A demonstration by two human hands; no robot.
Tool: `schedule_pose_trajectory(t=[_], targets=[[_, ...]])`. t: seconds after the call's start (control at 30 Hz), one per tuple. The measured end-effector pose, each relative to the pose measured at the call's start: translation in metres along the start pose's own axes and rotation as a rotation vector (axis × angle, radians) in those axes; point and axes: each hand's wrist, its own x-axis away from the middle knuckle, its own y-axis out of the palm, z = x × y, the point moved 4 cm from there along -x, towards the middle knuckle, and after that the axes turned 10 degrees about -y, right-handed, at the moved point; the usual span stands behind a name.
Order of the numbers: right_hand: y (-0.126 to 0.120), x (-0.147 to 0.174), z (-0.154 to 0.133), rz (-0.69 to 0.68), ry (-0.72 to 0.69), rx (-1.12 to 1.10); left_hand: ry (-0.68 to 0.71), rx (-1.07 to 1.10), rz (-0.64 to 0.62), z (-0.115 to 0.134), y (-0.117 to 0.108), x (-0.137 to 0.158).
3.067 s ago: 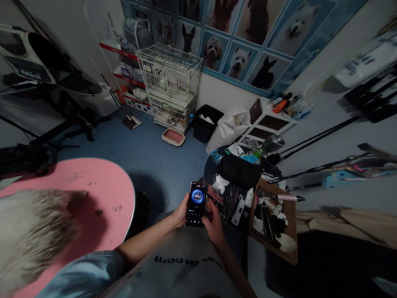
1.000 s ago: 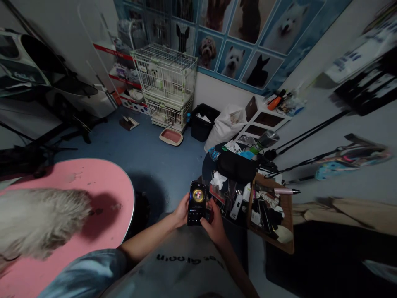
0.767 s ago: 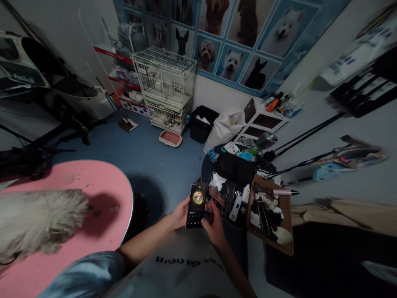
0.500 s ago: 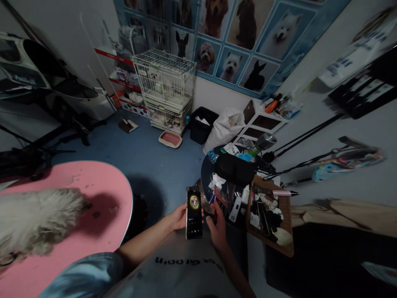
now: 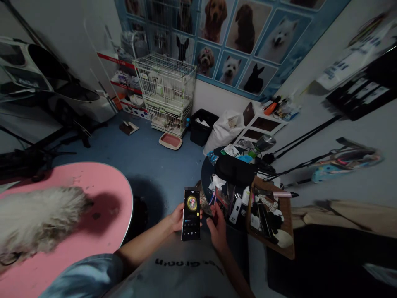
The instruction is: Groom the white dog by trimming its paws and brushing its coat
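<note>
A smartphone is held upright in front of my apron, its lit screen showing a round picture and playback buttons. Wrapped around its left edge is my left hand, with fingertips showing past the right edge. My right hand hovers just right of the phone, apart from it, thumb and fingers spread with nothing in them. To my left, a fluffy white dog lies on a pink round-ended table; the frame's left edge cuts it off.
Right of my hands, a dark round table bears a black case, a white clipper and a wicker basket of tools. Farther back stand a wire cage, a black bin, a white sack and a pink tray.
The phone has shifted slightly left and tilted a little in my left hand. My right hand stays nearly where it was, fingers still apart.
</note>
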Motion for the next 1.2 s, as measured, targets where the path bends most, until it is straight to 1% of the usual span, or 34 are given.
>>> schedule_pose_trajectory(t=[0.07, 0.27, 0.37, 0.47, 0.57, 0.67, 0.83, 0.97, 1.1, 1.2], targets=[[0.001, 0.001, 0.000, 0.001, 0.010, -0.017, -0.006, 0.010, -0.008, 0.000, 0.000, 0.000], [0.000, 0.003, 0.002, 0.017, 0.032, -0.005, -0.009, 0.015, 0.045, 0.002, 0.001, 0.001], [0.000, 0.004, 0.003, 0.009, 0.029, 0.004, -0.011, 0.021, 0.031, 0.002, 0.000, 0.001], [0.002, 0.005, 0.002, -0.005, 0.031, 0.007, -0.030, 0.031, 0.002, 0.000, 0.000, 0.002], [0.006, 0.005, -0.003, -0.024, 0.011, 0.018, -0.007, 0.026, -0.018, 0.000, 0.003, 0.002], [0.011, 0.006, -0.007, -0.055, 0.018, 0.027, 0.026, 0.006, -0.013, 0.001, 0.007, 0.002], [0.017, 0.008, -0.010, -0.104, 0.043, 0.047, -0.009, -0.017, 0.009, 0.000, 0.007, 0.002], [0.023, 0.007, -0.017, -0.140, 0.003, 0.089, 0.029, -0.015, 0.024, 0.001, 0.001, 0.002], [0.031, 0.005, -0.031, -0.200, -0.088, 0.188, 0.004, -0.062, 0.018, -0.002, -0.002, 0.002], [0.036, 0.004, -0.039, -0.245, -0.123, 0.262, -0.007, -0.072, 0.030, -0.004, -0.006, 0.001]])
